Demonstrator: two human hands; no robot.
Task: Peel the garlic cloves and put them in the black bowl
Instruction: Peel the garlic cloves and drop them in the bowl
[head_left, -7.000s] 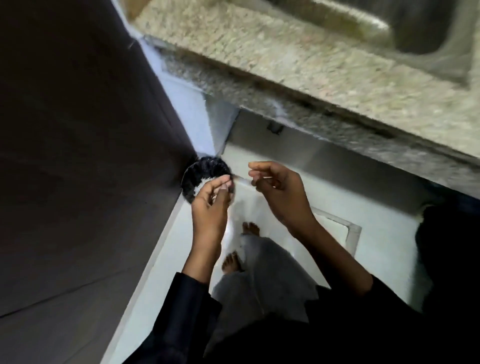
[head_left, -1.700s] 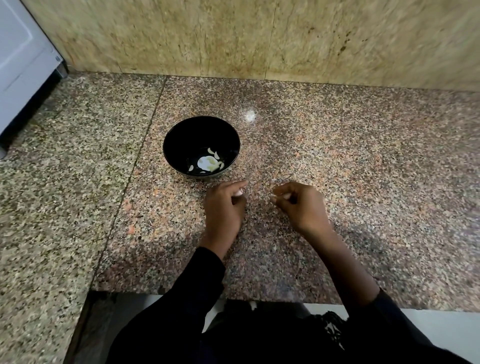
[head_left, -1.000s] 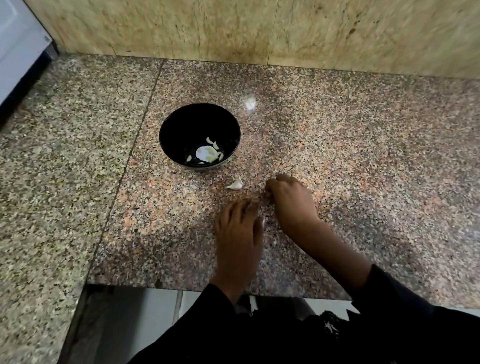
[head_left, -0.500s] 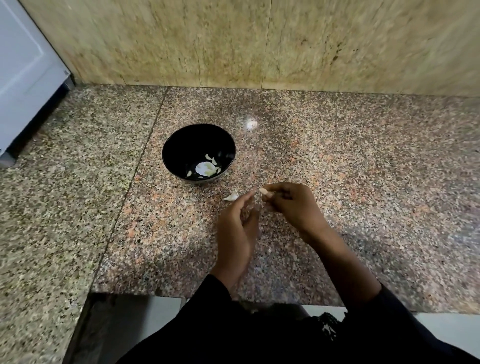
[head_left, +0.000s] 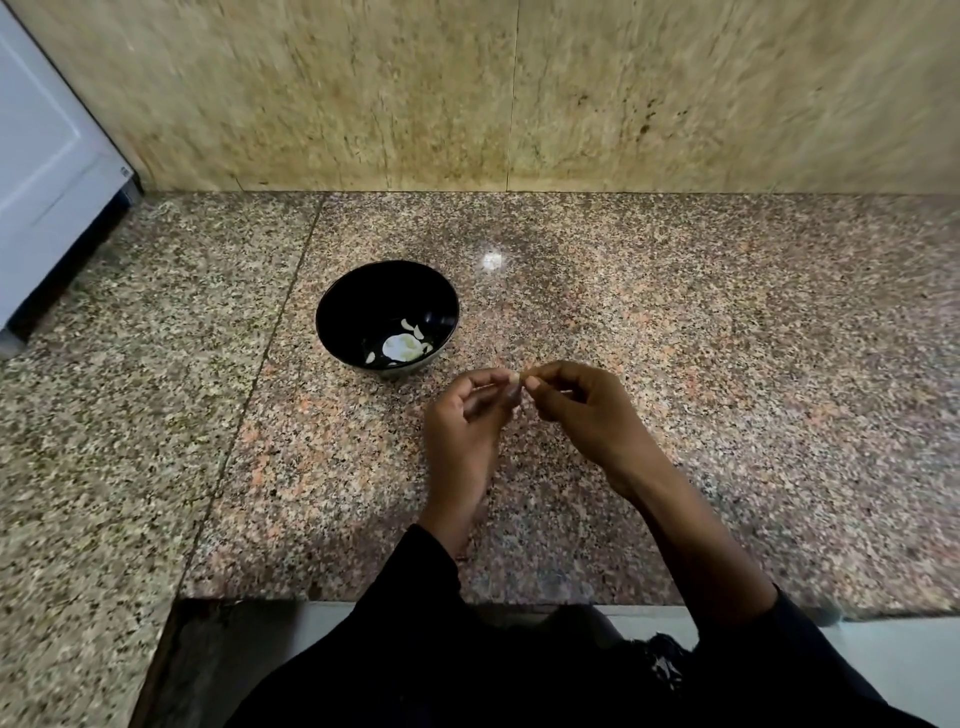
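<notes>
Just above the counter (head_left: 675, 364), a small garlic clove (head_left: 518, 375) is being pinched between the fingertips of the left hand (head_left: 467, 415) and the right hand (head_left: 587, 410), each grip being kept narrow on it. Nearby, to their left, pale peeled pieces are being held in the black bowl (head_left: 363, 296).

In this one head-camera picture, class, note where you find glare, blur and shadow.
Head view: a glare spot shines on the countertop beyond the black bowl; the wall tiles smear with motion blur; soft shadow lies under the left hand and right hand.
</notes>
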